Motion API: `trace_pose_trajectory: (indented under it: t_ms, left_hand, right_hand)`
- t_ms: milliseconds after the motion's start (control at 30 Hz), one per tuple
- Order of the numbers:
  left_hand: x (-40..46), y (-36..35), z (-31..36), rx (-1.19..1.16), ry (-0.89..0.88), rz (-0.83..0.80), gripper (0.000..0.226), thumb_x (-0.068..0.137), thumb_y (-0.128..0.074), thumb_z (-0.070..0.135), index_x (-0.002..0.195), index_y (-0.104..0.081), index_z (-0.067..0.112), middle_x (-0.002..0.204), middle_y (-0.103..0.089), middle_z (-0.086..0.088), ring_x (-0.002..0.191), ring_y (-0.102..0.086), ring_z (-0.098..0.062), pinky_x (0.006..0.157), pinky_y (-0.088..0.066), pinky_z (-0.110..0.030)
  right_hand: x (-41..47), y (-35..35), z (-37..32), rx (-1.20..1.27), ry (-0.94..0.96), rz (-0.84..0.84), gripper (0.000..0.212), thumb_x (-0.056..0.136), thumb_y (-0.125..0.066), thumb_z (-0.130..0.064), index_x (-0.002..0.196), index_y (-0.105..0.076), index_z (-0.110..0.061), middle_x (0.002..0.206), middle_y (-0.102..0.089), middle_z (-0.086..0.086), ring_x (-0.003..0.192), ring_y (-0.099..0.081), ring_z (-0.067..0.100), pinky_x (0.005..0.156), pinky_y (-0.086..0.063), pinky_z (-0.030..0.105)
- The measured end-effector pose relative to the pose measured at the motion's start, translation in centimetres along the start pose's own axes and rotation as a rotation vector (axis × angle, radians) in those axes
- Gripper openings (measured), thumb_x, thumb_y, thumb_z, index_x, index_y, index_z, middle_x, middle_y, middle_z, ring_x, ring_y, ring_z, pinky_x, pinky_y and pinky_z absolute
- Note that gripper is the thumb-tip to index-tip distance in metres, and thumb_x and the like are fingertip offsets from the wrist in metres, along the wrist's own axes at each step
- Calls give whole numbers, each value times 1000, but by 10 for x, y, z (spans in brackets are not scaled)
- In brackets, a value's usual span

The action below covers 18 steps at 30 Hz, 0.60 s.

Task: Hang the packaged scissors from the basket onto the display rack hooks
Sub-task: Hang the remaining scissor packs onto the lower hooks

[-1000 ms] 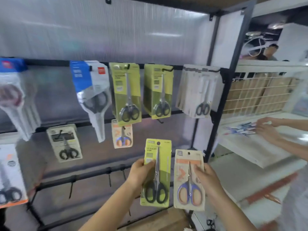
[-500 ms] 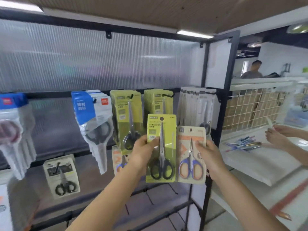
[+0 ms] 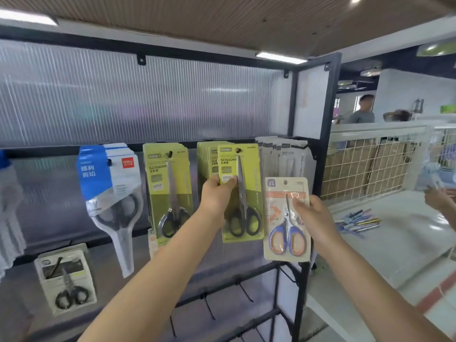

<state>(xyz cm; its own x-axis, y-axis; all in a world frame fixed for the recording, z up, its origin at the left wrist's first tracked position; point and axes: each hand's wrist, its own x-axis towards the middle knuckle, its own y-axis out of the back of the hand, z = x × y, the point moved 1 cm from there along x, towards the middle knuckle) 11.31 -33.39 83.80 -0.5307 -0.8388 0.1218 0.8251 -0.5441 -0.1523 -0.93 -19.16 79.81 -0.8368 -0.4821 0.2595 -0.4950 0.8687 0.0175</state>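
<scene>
We've got 2 packs in hand right now. Our left hand (image 3: pixel 217 193) pinches the green scissors pack (image 3: pixel 240 193) by its left edge, thumb across the front, and has it raised to the matching stack of green packs (image 3: pixel 206 166) in the middle of the frame. The hang hole (image 3: pixel 238 150) at the top of the card sits right about where the hook should be, but we can't tell if the hook tip is through it yet, it's hidden behind the card.

Our right hand (image 3: pixel 313 218) grips the blue-and-orange scissors pack (image 3: pixel 287 218) by its right edge, fingers curled over the front, holding it lower and just to the right of the green one, in front of the grey packs (image 3: pixel 281 156). That one is just waiting its turn.

So by our reckoning we're mid-hang on the green pack. Next move probably needs the hole lined up with the hook tip, then a push back along the hook until it sits flush with the stack, then let go. After that the blue-and-orange pack needs a home, maybe 1 of the bare hooks (image 3: pixel 244 292) on the display rack (image 3: pixel 328 119) at lower centre.

The basket isn't in view.
</scene>
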Motion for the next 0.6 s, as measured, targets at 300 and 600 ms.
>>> trace_pose_trajectory:
  t_ms: [300, 600]
  left_hand:
    - [17, 0, -12, -26, 29, 45, 13, 94, -56, 19, 106, -60, 16, 114, -65, -7, 110, -58, -28, 102, -43, -45]
    - [37, 2, -11, 196, -47, 107, 18, 100, -41, 28, 88, -47, 17, 85, -48, 1, 90, -43, -20, 74, -34, -29]
  right_hand:
    - [8, 0, 8, -24, 7, -36, 8, 97, -50, -20, 91, -52, -25, 89, -60, -7, 79, -58, 5, 62, -43, 20]
    - [16, 0, 16, -40, -19, -51, 6, 97, -50, -20, 101, -54, -19, 88, -61, -7, 76, -59, 4, 57, -42, 19]
